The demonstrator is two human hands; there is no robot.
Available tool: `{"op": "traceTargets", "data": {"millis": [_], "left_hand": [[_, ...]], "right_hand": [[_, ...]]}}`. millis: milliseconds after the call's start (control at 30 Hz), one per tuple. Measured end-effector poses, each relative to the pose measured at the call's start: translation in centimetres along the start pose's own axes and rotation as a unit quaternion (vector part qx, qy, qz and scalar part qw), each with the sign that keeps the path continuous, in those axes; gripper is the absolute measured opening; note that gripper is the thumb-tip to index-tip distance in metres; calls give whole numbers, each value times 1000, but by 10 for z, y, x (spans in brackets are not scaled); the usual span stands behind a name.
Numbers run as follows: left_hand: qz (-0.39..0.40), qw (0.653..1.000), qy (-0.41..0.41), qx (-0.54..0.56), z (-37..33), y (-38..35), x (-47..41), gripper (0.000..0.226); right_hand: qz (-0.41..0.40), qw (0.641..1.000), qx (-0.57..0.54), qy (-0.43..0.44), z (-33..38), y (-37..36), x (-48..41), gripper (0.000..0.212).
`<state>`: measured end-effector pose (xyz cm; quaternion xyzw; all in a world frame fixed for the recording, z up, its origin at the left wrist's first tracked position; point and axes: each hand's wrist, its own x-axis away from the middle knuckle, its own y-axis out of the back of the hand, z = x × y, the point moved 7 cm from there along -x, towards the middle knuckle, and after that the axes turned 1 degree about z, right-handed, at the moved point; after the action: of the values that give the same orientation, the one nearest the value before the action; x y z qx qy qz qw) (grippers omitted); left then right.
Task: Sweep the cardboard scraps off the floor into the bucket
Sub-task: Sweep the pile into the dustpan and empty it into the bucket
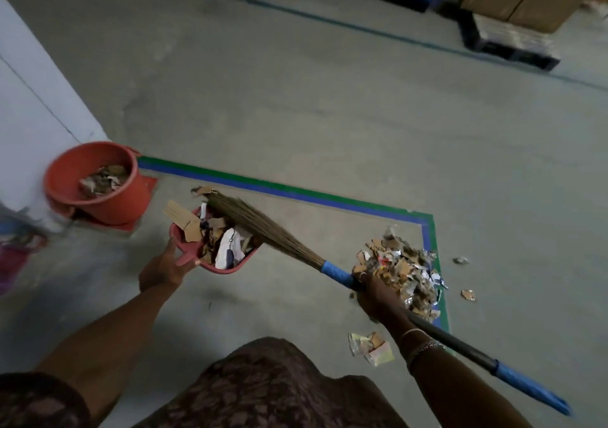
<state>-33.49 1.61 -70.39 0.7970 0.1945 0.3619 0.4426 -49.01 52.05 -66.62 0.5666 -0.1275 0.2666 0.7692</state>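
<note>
The left hand (164, 268) grips the handle of the red plastic dustpan (230, 268), which is heaped with brown cardboard scraps (214, 240) and bits of paper. The right hand (378, 296) is wrapped tight round the long brown grass broom (263, 226), and its bristles lie across the heap. The round red plastic bucket (112, 207) sits by the white wall (29, 98), a little apart from the dustpan, with some scraps inside. The heap is tall and one flat piece pokes over the rim, so a tilt or a quick swing could spill it before it gets to the bucket. A big pile of scraps (401, 273) waits by the blue and green tape (296, 194). A foot could scatter it.
</note>
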Motion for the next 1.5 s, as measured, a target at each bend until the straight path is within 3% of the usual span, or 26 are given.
{"op": "traceTargets", "data": {"millis": [167,500,733,900,1000,1100,1200,1333,1433,1500], "left_hand": [[-27,998,33,37,77,48,-15,94],[-93,985,130,72,172,139,-45,89],[-90,971,170,139,237,181,-113,94],[-105,971,183,116,285,221,-180,89],[-106,973,172,109,305,257,-210,97],[-93,974,186,92,297,311,-218,72],[-83,976,193,50,299,348,-235,62],[-64,983,162,64,316,369,-281,73],[-61,985,153,56,331,384,-323,66],[-55,986,149,43,360,378,-369,77]], "right_hand": [[7,999,15,49,77,-25,-42,58],[41,992,32,114,241,-43,-115,56],[62,986,33,151,351,-69,-176,54],[81,977,6,199,429,-95,-224,48],[90,975,-6,204,468,-109,-236,54],[97,974,-17,202,509,-114,-242,56],[117,972,-43,200,541,-122,-253,58],[135,971,-63,188,582,-137,-259,59],[126,973,-57,182,619,-146,-260,54],[117,978,-56,166,642,-153,-261,48]]}}
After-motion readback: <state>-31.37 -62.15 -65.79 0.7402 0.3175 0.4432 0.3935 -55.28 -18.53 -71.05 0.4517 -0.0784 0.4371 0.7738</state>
